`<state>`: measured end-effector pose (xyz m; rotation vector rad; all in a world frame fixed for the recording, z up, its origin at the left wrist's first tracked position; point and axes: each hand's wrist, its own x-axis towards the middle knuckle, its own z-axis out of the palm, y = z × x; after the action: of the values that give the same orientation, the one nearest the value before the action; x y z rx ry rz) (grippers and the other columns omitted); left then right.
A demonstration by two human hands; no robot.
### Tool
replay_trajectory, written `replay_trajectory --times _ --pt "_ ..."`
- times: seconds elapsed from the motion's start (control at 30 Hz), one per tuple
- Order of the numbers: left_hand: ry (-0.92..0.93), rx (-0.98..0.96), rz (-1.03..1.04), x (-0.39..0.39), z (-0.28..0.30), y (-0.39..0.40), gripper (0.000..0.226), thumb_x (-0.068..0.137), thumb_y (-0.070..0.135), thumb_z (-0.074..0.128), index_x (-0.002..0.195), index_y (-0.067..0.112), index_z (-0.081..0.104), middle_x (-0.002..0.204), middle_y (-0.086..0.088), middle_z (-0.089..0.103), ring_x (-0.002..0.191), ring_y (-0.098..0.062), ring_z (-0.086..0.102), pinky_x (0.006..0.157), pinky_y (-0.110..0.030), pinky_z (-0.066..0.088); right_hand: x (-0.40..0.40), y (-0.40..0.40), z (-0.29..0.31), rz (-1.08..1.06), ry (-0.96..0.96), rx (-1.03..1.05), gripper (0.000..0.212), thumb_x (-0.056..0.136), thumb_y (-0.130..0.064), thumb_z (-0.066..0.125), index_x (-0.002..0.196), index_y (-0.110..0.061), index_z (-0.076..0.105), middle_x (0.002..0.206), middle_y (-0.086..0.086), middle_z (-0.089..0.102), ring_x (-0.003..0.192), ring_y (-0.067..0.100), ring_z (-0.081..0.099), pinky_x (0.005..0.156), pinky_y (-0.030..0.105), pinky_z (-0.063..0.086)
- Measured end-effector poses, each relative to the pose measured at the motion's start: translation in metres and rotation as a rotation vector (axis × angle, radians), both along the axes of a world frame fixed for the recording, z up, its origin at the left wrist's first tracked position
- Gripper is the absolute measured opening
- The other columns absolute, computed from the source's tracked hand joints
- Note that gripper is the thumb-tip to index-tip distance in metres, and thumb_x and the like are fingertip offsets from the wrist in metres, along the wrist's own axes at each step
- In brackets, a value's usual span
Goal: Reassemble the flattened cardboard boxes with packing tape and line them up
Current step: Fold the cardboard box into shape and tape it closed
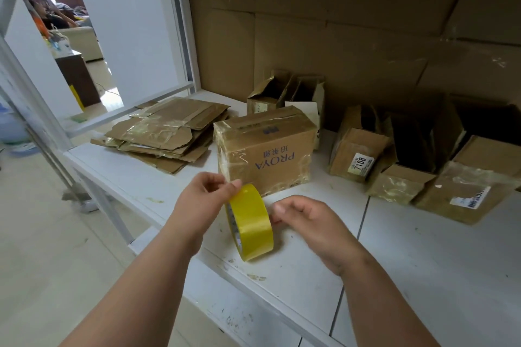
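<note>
A roll of yellow packing tape stands on edge above the front part of a white shelf board, held between two bare hands. The left hand grips the roll's upper left side, its thumb and forefinger pinched at the top of the roll. The right hand has its fingers curled against the roll's right side, fingertips on the tape surface; whether they pinch a loose tape end cannot be told. Just behind the roll, toward the middle of the board, sits an assembled cardboard box printed PROYA, its top and corners wrapped in glossy clear tape, the lettering upside down from this view. Near the board's left edge lies a stack of flattened cardboard boxes, streaked with old tape. Behind the PROYA box, close to the back wall, stand two small open boxes, side by side. Toward the right edge a group of open boxes is bunched together, one bearing a label marked 7108 and another a white shipping label. Brown cardboard sheets line the back of the shelf. Left of the shelf frame a doorway opens onto another room.
</note>
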<state>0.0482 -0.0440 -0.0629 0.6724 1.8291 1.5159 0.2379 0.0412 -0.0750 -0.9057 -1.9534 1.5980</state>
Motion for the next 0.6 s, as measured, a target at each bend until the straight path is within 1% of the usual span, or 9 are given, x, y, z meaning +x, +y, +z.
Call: replay_trajectory --times 0.03,0.07,0.17,0.2,0.27,0.37,0.43,0.53,0.6 --pt "-0.058 -0.002 -0.015 0.002 -0.002 -0.002 0.038 0.076 0.04 0.082 0.098 0.014 0.065 0.103 -0.007 0.072 0.102 -0.024 0.067 0.093 -0.041 0.053 0.004 0.006 -0.001 -0.103 -0.06 0.074 0.008 0.093 -0.026 0.066 0.098 -0.021 0.071 0.099 -0.004 0.072 0.099 0.014 0.066 0.089 0.023 0.048" --pt "-0.093 0.005 -0.024 0.003 -0.003 -0.003 0.034 0.079 0.039 0.08 0.093 0.012 0.066 0.102 -0.009 0.073 0.103 -0.026 0.068 0.098 -0.046 0.051 0.008 0.014 -0.003 -0.202 -0.191 0.179 0.011 0.092 -0.02 0.065 0.103 -0.022 0.068 0.106 -0.006 0.067 0.103 0.013 0.063 0.089 0.021 0.046" --pt "-0.12 0.036 -0.005 0.007 -0.002 -0.003 0.022 0.085 0.033 0.075 0.084 0.013 0.067 0.1 -0.014 0.074 0.105 -0.031 0.068 0.103 -0.052 0.048 0.022 0.03 -0.012 -0.229 -0.818 0.462 0.042 0.087 -0.023 0.061 0.128 -0.029 0.053 0.127 -0.003 0.051 0.12 0.02 0.05 0.097 0.032 0.042" --pt "-0.122 0.047 0.006 0.008 -0.002 -0.003 0.02 0.085 0.032 0.075 0.081 0.014 0.066 0.099 -0.014 0.074 0.103 -0.032 0.068 0.103 -0.053 0.047 0.025 0.032 -0.014 -0.212 -0.967 0.5 0.042 0.088 -0.025 0.058 0.129 -0.03 0.053 0.127 -0.002 0.05 0.12 0.021 0.049 0.096 0.034 0.042" --pt "-0.139 0.073 0.022 0.012 -0.002 -0.003 0.018 0.087 0.028 0.074 0.078 0.015 0.065 0.09 -0.012 0.073 0.093 -0.029 0.068 0.102 -0.054 0.048 0.027 0.034 -0.018 -0.227 -1.073 0.542 0.029 0.092 -0.028 0.054 0.12 -0.029 0.059 0.117 -0.003 0.052 0.111 0.02 0.052 0.09 0.034 0.043" --pt "-0.151 0.104 0.066 0.017 -0.001 -0.002 0.02 0.089 0.024 0.072 0.075 0.012 0.063 0.083 -0.013 0.069 0.084 -0.028 0.065 0.1 -0.054 0.05 0.026 0.037 -0.014 -0.248 -1.009 0.588 0.02 0.099 -0.029 0.046 0.114 -0.025 0.059 0.107 -0.002 0.054 0.1 0.02 0.057 0.084 0.034 0.044" --pt "-0.099 0.111 0.105 0.018 -0.002 0.0 0.025 0.089 0.026 0.072 0.073 0.009 0.062 0.086 -0.02 0.068 0.084 -0.033 0.064 0.097 -0.055 0.05 0.021 0.035 -0.004 -0.265 -0.808 0.539 0.015 0.101 -0.029 0.044 0.112 -0.024 0.053 0.099 -0.001 0.057 0.091 0.022 0.057 0.076 0.034 0.046" --pt "0.006 0.106 0.169 0.021 -0.001 0.004 0.026 0.089 0.026 0.071 0.073 0.007 0.063 0.077 -0.015 0.064 0.075 -0.022 0.058 0.079 -0.041 0.051 0.008 0.026 0.019 -0.207 -0.489 0.572 0.008 0.101 -0.032 0.046 0.108 -0.03 0.05 0.081 -0.007 0.055 0.078 0.021 0.056 0.063 0.033 0.041" --pt "0.05 0.105 0.198 0.024 0.001 0.005 0.024 0.09 0.024 0.07 0.075 0.006 0.066 0.073 -0.009 0.063 0.071 -0.017 0.054 0.069 -0.032 0.045 -0.004 0.019 0.036 -0.116 -0.359 0.671 0.016 0.101 -0.03 0.048 0.114 -0.033 0.056 0.087 -0.011 0.057 0.083 0.017 0.056 0.067 0.033 0.043"
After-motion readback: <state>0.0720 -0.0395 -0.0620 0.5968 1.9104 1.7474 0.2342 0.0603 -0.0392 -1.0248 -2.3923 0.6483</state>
